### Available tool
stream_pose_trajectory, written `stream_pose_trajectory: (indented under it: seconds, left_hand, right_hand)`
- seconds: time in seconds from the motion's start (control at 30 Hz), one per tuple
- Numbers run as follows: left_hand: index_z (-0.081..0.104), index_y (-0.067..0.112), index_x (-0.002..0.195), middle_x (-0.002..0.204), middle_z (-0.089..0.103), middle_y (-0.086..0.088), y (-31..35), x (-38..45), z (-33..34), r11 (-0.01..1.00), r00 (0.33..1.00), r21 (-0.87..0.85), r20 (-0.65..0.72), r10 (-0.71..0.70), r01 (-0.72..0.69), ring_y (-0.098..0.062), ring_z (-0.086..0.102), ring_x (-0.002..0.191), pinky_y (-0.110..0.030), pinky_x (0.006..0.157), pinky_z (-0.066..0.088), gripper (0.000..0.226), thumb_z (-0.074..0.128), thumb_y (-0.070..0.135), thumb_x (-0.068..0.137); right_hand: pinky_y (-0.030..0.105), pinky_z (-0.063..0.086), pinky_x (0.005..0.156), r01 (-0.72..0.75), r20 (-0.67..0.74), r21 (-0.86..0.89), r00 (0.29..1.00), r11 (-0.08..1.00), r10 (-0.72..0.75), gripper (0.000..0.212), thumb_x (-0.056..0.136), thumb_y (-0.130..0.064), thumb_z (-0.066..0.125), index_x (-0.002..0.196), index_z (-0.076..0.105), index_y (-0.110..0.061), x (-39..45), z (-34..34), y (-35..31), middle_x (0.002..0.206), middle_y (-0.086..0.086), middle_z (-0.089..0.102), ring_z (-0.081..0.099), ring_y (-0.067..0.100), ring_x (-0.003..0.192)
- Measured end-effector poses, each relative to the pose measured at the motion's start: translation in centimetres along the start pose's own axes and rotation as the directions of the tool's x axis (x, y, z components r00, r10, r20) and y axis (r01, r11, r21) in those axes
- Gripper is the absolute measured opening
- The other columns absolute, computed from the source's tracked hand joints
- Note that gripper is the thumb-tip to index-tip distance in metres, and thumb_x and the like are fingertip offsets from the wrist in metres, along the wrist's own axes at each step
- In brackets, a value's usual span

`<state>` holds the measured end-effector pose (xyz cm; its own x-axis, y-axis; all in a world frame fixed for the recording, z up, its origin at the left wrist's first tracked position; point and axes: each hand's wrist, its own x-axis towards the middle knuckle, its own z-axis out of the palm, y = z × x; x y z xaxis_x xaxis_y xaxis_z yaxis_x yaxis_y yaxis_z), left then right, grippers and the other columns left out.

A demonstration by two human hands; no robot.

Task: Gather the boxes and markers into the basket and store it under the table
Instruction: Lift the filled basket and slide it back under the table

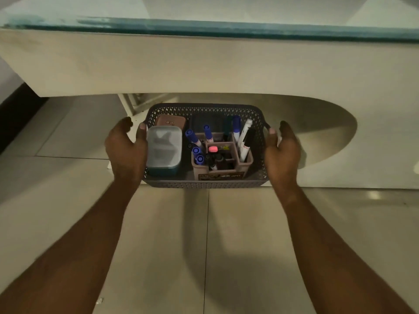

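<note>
While both arms reach forward, the left hand (127, 150) clasps the left end of the grey lattice basket (206, 183) and the right hand (281, 152) clasps the right end, thumbs hooked over the rim. It sits low over the tiled floor (249, 245), just below the front edge of the glass-covered tabletop (204, 60). Inside lie a teal box with a cloudy lid (164, 149), a pink box (170, 121) behind it, and a divided holder (223, 162) of markers (236, 128).
</note>
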<state>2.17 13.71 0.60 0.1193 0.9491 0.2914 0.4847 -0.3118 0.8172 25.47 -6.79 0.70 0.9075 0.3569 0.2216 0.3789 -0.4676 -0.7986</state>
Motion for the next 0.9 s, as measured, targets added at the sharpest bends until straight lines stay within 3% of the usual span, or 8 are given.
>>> stream_pose_trajectory:
  seconds: [0.07,0.1,0.17,0.23,0.33,0.53,0.67,0.9]
  left_hand:
    - [0.054,0.007,0.139,0.136,0.061,-0.014,1.1,-3.2,-0.6,0.955,0.963,0.129,-0.020,0.270,-0.265,-0.025,0.055,0.127,-0.039,0.110,0.045,0.049,0.052,0.038,0.101]
    - [0.049,0.005,0.143,0.141,0.057,-0.016,1.3,-5.0,-0.6,0.905,0.922,0.181,0.028,0.386,-0.384,-0.028,0.050,0.133,-0.041,0.113,0.042,0.051,0.051,0.036,0.102]
    - [0.042,0.000,0.147,0.151,0.047,-0.020,0.7,-7.9,-0.3,0.799,0.836,0.246,0.160,0.524,-0.548,-0.032,0.040,0.144,-0.047,0.121,0.033,0.058,0.051,0.034,0.101]
    - [0.036,-0.001,0.151,0.159,0.037,-0.019,-0.4,-9.8,0.3,0.725,0.782,0.293,0.271,0.562,-0.623,-0.031,0.028,0.152,-0.050,0.125,0.023,0.065,0.047,0.038,0.100]
    - [0.026,0.000,0.156,0.165,0.025,-0.017,-1.4,-10.9,0.8,0.666,0.770,0.389,0.357,0.528,-0.637,-0.028,0.015,0.157,-0.052,0.126,0.019,0.070,0.033,0.046,0.103]
    - [0.018,0.002,0.158,0.168,0.015,-0.017,-1.4,-10.3,2.1,0.564,0.793,0.558,0.394,0.466,-0.609,-0.030,0.005,0.158,-0.050,0.128,0.008,0.071,0.029,0.045,0.103]
    - [0.014,0.003,0.159,0.168,0.014,-0.017,-1.2,-9.3,3.2,0.550,0.802,0.586,0.393,0.450,-0.595,-0.030,0.003,0.158,-0.049,0.129,0.004,0.070,0.029,0.045,0.105]
    - [0.011,0.000,0.159,0.168,0.010,-0.021,-0.4,-7.7,4.7,0.581,0.823,0.583,0.395,0.408,-0.568,-0.032,0.002,0.158,-0.051,0.128,0.006,0.072,0.026,0.047,0.106]
  right_hand:
    - [0.033,0.034,0.114,0.200,-0.164,-0.092,0.963,0.976,-0.212,0.052,0.107,-0.036,0.045,0.150,0.042,-0.006,-3.1,-0.7,-0.9,0.150,0.015,0.047,0.040,0.027,0.141]
    - [0.037,0.033,0.118,0.285,-0.181,-0.136,0.934,0.949,-0.306,0.055,0.106,-0.036,0.046,0.150,0.041,-0.005,-4.9,-0.8,-1.0,0.152,0.016,0.042,0.036,0.028,0.143]
    - [0.049,0.030,0.121,0.435,-0.098,-0.237,0.879,0.869,-0.467,0.064,0.101,-0.041,0.049,0.151,0.037,-0.003,-8.5,-0.2,-0.6,0.157,0.018,0.034,0.032,0.033,0.147]
    - [0.056,0.024,0.123,0.539,0.056,-0.346,0.829,0.768,-0.557,0.075,0.098,-0.048,0.052,0.154,0.030,-0.003,-11.1,0.9,0.6,0.161,0.022,0.028,0.026,0.038,0.151]
    - [0.059,0.018,0.124,0.549,0.193,-0.482,0.827,0.683,-0.528,0.084,0.098,-0.054,0.051,0.159,0.017,-0.007,-12.4,2.5,2.1,0.165,0.023,0.017,0.015,0.039,0.155]
    - [0.060,0.006,0.126,0.474,0.242,-0.603,0.875,0.641,-0.419,0.075,0.105,-0.050,0.030,0.161,0.013,-0.003,-11.3,4.3,1.7,0.168,0.023,0.008,0.004,0.038,0.157]
    - [0.060,0.004,0.126,0.461,0.250,-0.624,0.883,0.631,-0.398,0.075,0.104,-0.050,0.024,0.161,0.010,-0.002,-10.0,5.0,1.3,0.169,0.023,0.004,0.002,0.037,0.157]
    - [0.059,0.002,0.127,0.457,0.261,-0.624,0.887,0.634,-0.382,0.075,0.106,-0.050,0.030,0.161,0.010,-0.003,-7.5,6.3,0.8,0.169,0.022,0.002,0.000,0.037,0.158]
